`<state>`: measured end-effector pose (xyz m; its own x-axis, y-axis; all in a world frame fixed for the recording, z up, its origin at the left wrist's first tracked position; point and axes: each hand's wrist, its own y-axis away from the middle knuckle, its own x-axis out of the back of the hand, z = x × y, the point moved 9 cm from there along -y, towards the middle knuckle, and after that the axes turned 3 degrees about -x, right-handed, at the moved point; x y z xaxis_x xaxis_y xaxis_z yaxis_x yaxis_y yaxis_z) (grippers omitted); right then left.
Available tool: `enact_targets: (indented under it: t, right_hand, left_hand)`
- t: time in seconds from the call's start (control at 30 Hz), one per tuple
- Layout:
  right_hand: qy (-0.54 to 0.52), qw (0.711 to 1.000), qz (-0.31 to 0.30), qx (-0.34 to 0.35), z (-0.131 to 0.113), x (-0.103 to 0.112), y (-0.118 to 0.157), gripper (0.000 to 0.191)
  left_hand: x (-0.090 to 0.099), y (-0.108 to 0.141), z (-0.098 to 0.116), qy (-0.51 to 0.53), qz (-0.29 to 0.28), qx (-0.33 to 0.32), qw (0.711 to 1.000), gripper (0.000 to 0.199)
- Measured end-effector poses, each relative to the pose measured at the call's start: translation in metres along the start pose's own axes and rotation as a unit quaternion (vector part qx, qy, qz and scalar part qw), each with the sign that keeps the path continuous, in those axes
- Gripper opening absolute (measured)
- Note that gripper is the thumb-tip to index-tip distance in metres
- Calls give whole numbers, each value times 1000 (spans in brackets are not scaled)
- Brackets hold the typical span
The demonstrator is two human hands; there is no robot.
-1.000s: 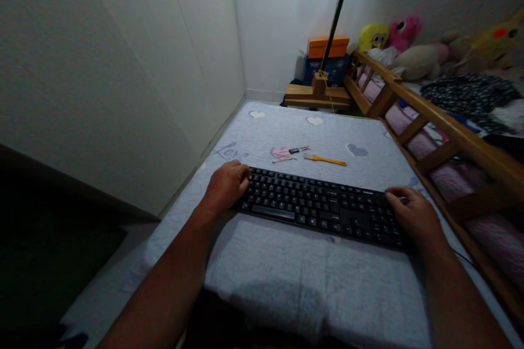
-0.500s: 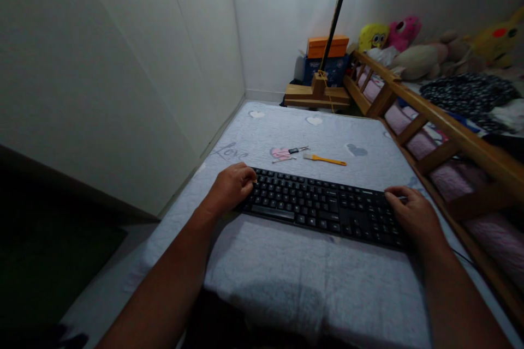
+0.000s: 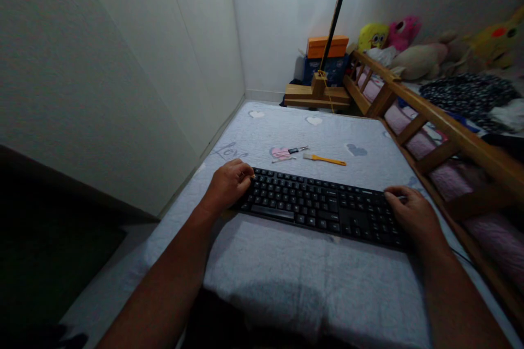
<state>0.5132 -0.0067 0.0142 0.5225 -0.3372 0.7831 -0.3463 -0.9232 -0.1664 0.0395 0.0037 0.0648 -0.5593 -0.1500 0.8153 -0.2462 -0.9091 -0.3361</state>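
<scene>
Heart-patterned bedding (image 3: 266,262) is covering the surface, and a black keyboard (image 3: 323,206) is lying across it. From the keyboard's centre, a yellow brush (image 3: 327,160) is resting at twelve o'clock, with a small dark-gripped tool (image 3: 295,150) at eleven. Soft padding could be letting the keyboard rock or slide if one end is taking more pressure; the cable (image 3: 464,259), trailing between three and four o'clock, might also be tugging it. At nine o'clock, the left hand (image 3: 229,184) is curling over the end keys, fingertips drawn together. At three, the right hand (image 3: 413,212) is bending over the opposite end. Whether either is gripping, I cannot tell.
</scene>
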Motion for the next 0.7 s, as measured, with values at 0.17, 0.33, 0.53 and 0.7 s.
enact_targets:
  t: [0.17,0.33,0.53,0.7]
  right_hand:
    - [6,1000,2,-1,-3,1,1,33]
    - [0,1000,3,-6,-5,2,2,31]
    - [-3,1000,6,4,-5,2,1,31]
    - [2,1000,10,10,-2,1,0,32]
  left_hand:
    - [-3,0,-3,-16,-4,8,1000,13]
    - [-6,0,-7,-27,-7,19,999,11]
    - [-10,0,-6,-25,-36,13,999,15]
    - [-11,-1,-4,-32,-43,15,998,16]
